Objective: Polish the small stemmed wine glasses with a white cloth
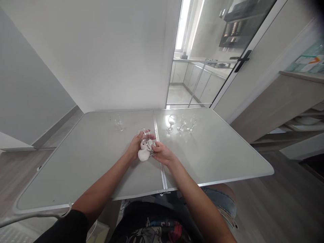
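My left hand (136,145) is closed around a clear glass (144,132), its rim pointing away from me above the table. A bunched white cloth (144,155) lies against the near end of this glass, partly hiding it. My right hand (163,153) grips the cloth from the right side, thumb on top. Beyond my right hand stand three clear stemmed glasses, a rounder one (172,120), a middle one (181,123) and a right one (192,124). Another clear glass (118,123) is at the far left, faint against the tabletop.
The pale folding table (212,148) has a metal seam down its middle and a metal rim. A white wall (121,54) rises behind it. At the back right is a glass door with a black handle (243,60). Shelves (273,101) stand farther right.
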`<state>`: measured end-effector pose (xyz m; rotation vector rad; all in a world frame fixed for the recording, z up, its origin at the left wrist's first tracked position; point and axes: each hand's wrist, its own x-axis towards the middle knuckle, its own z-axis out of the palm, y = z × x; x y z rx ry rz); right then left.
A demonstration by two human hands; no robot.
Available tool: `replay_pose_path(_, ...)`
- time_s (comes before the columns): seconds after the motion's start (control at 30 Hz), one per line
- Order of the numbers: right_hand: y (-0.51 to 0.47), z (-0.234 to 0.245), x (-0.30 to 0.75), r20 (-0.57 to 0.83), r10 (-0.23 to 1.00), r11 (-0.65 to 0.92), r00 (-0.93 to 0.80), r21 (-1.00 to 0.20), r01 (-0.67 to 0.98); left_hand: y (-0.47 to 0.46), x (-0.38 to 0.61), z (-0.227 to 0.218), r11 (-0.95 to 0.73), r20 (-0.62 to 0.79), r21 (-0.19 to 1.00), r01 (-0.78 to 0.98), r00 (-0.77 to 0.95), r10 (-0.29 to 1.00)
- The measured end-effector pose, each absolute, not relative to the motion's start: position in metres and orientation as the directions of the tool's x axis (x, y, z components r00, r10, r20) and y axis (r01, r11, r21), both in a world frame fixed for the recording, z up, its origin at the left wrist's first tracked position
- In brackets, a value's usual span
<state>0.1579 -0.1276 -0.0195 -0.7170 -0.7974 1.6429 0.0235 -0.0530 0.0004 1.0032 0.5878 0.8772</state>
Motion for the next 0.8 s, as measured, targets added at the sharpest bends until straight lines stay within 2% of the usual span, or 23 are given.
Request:
replay_pose_path(0.07,-0.127,-0.020,0.157,-0.013,0.995,-0.052,-0.102,-0.917,-0.396,-0.056,0.024,0.000,0.090,0.062,0.939,-0.332,0.419,0.906)
replay_pose_path(0.13,-0.127,-0.022,0.153,0.087,0.992,0.097,0.090,-0.989,-0.115,-0.058,0.025,-0.004,-0.116,0.186,0.957,-0.267,0.255,0.949)
replay_pose_path(0.2,-0.128,-0.023,0.146,0.214,0.945,0.192,0.248,-0.975,0.108,-0.059,0.025,-0.006,-0.201,0.247,0.954,-0.224,0.198,0.949)
replay_pose_path(0.23,-0.129,-0.022,0.143,0.233,0.935,0.205,0.266,-0.970,0.129,-0.059,0.025,-0.007,-0.189,0.240,0.952,-0.239,0.206,0.949)
replay_pose_path(0.3,-0.130,-0.019,0.140,0.154,0.976,0.160,0.152,-0.987,-0.025,-0.057,0.023,-0.006,-0.054,0.150,0.950,-0.309,0.295,0.944)
replay_pose_path(0.37,-0.132,-0.013,0.143,0.030,0.995,0.003,-0.097,-0.964,-0.267,-0.055,0.022,-0.004,0.141,0.030,0.923,-0.357,0.434,0.900)
replay_pose_path(0.43,-0.132,-0.007,0.148,-0.028,0.975,-0.112,-0.221,-0.920,-0.376,-0.052,0.022,-0.002,0.209,0.011,0.899,-0.384,0.498,0.867)
replay_pose_path(0.47,-0.132,-0.004,0.151,-0.039,0.984,-0.101,-0.173,-0.926,-0.364,-0.051,0.023,-0.002,0.180,0.046,0.894,-0.410,0.482,0.875)
replay_pose_path(0.53,-0.133,-0.002,0.156,0.000,0.991,0.031,0.133,-0.972,-0.235,-0.049,0.025,-0.002,0.065,0.142,0.878,-0.474,0.389,0.910)
replay_pose_path(0.6,-0.135,-0.003,0.159,0.084,0.861,0.136,0.502,-0.988,-0.068,-0.048,0.025,-0.002,-0.014,0.204,0.852,-0.523,0.307,0.930)
replay_pose_path(0.63,-0.136,-0.004,0.159,0.090,0.782,0.143,0.617,-0.989,-0.038,-0.048,0.025,-0.001,-0.035,0.223,0.838,-0.545,0.284,0.932)
replay_pose_path(0.67,-0.137,-0.006,0.158,0.055,0.744,0.134,0.666,-0.989,-0.069,-0.049,0.025,0.000,-0.051,0.246,0.822,-0.567,0.274,0.930)
replay_pose_path(0.7,-0.138,-0.008,0.156,-0.012,0.757,0.119,0.654,-0.981,-0.155,-0.050,0.024,0.002,-0.064,0.273,0.806,-0.588,0.275,0.922)
replay_pose_path(0.8,-0.138,-0.013,0.146,-0.168,0.905,0.062,0.391,-0.857,-0.511,-0.055,0.024,0.007,-0.085,0.343,0.770,-0.633,0.297,0.891)
